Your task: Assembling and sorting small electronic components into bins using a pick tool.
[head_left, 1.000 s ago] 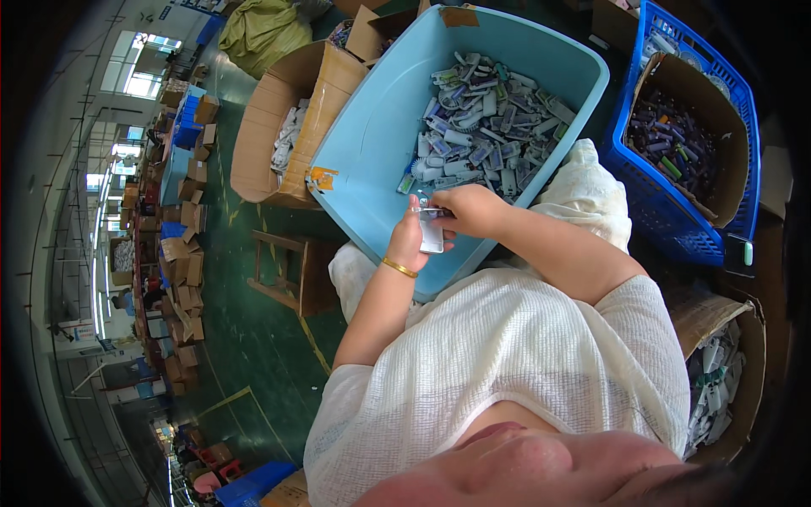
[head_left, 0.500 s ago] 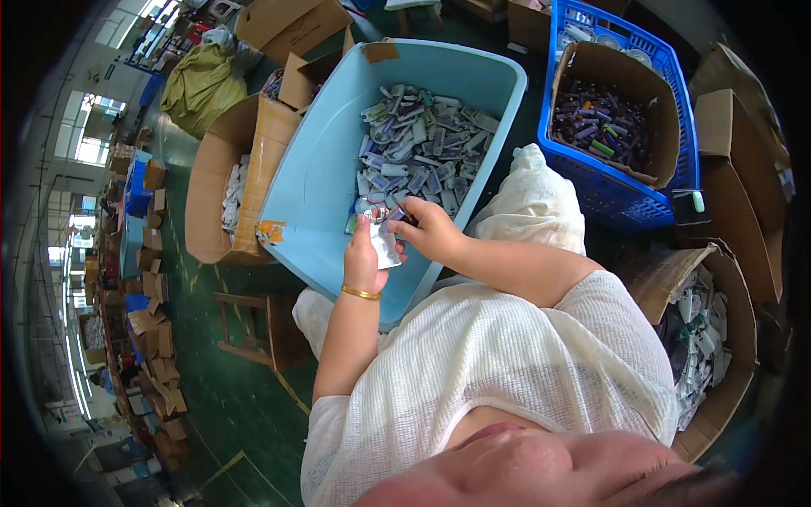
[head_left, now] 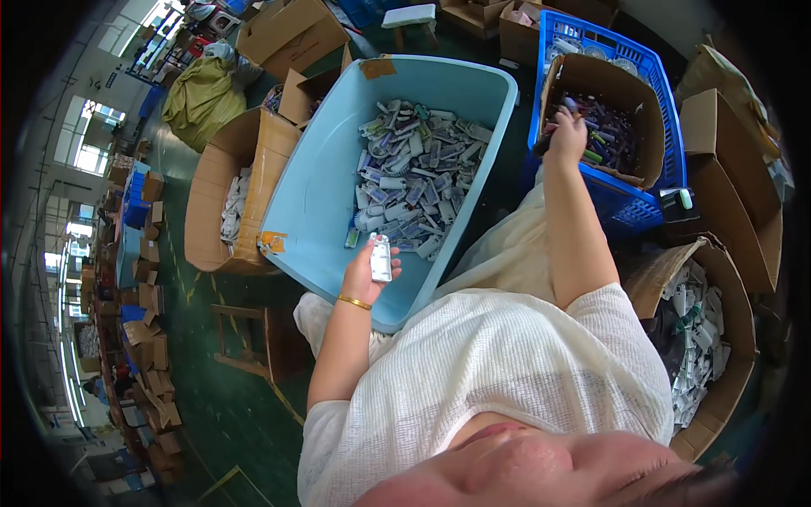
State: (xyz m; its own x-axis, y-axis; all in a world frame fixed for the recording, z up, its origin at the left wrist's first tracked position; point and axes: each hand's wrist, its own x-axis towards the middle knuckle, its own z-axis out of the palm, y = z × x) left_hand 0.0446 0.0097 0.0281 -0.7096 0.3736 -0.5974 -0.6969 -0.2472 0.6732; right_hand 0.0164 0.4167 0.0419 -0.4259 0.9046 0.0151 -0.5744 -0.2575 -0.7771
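Note:
My left hand [head_left: 361, 272] is closed around a white plastic casing [head_left: 381, 258], held over the near end of a light blue tub [head_left: 317, 160]. A heap of similar grey-white casings [head_left: 414, 169] fills the tub's middle and right side. Out to the right, my right hand [head_left: 568, 138] is bent over the left edge of a cardboard box [head_left: 646, 97] holding many dark and purple cylindrical pieces [head_left: 615, 131]. A purple-tipped piece [head_left: 570, 105] shows at its fingertips, and something dark lies against the palm; what exactly it grips is partly hidden.
A blue plastic crate [head_left: 667, 169] surrounds that box. Open cartons stand left [head_left: 207, 186] and lower right [head_left: 731, 363] with white plastic parts. A wooden stool [head_left: 274, 342] is left of my knee. A yellow-green sack [head_left: 201, 97] lies at the far left.
My right hand has left the casing at my left hand and swung right to the box in the crate. My left hand still holds the casing, now slightly lower, its hollow inside showing.

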